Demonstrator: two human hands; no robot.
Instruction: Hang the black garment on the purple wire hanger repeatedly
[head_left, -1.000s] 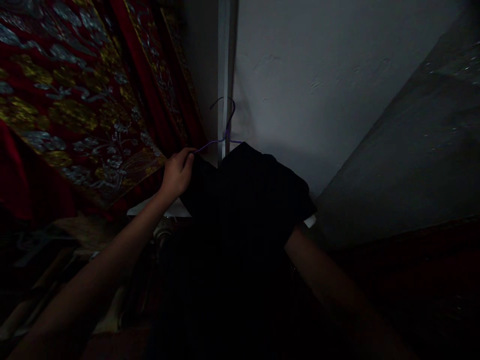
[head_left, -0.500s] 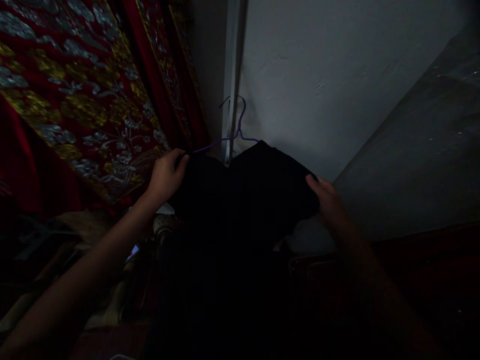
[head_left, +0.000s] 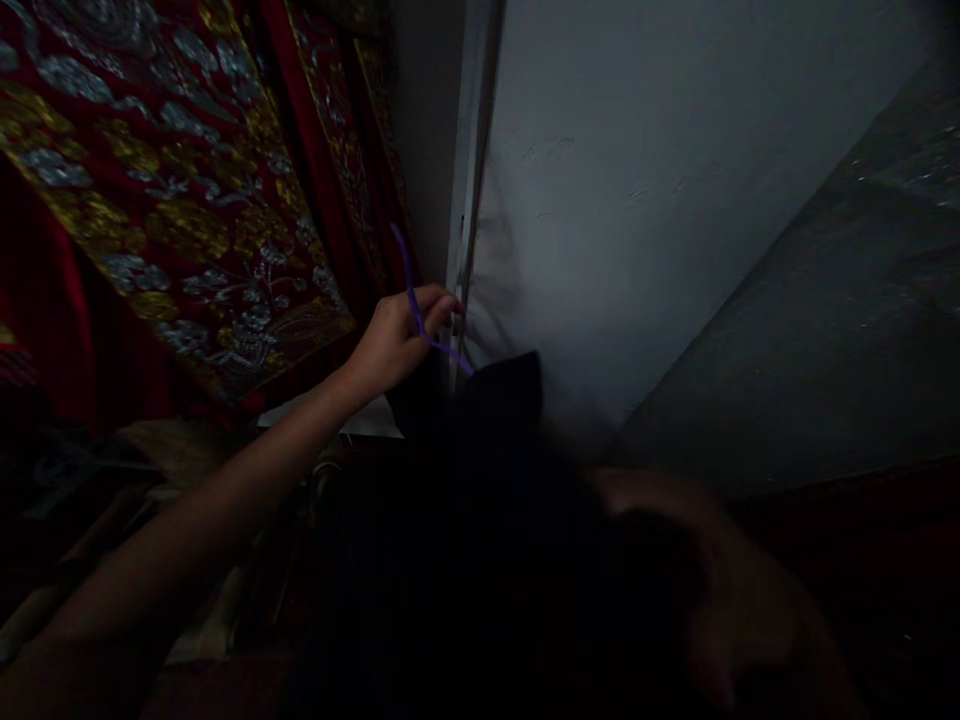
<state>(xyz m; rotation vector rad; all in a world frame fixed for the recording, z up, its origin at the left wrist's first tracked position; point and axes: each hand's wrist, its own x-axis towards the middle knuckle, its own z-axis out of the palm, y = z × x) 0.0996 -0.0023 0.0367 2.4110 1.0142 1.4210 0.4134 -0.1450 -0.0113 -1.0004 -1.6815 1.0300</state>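
Note:
In the dim head view, a purple wire hanger (head_left: 409,285) carries a very dark garment (head_left: 502,400). My left hand (head_left: 401,335) is closed at the hanger, by the base of its hook. The hook leans to the left across the back of my fingers. A pointed edge of the cloth stands up right of the hanger's arm; most of the garment melts into the dark below. Low on the right, my right hand (head_left: 720,560) is smeared by motion beside the garment. How its fingers lie cannot be made out.
A red cloth with gold and silver embroidery (head_left: 187,220) hangs at the left. A narrow vertical metal strip (head_left: 472,130) runs down beside a pale wall panel (head_left: 637,200). Shiny, clear sheeting (head_left: 847,300) covers the right side. Dim clutter (head_left: 165,450) lies at lower left.
My left hand has moved right, from the garment's shoulder to the hanger. The hanger has come off the metal strip, shifted left and tilted. My right hand has left the other shoulder and dropped down.

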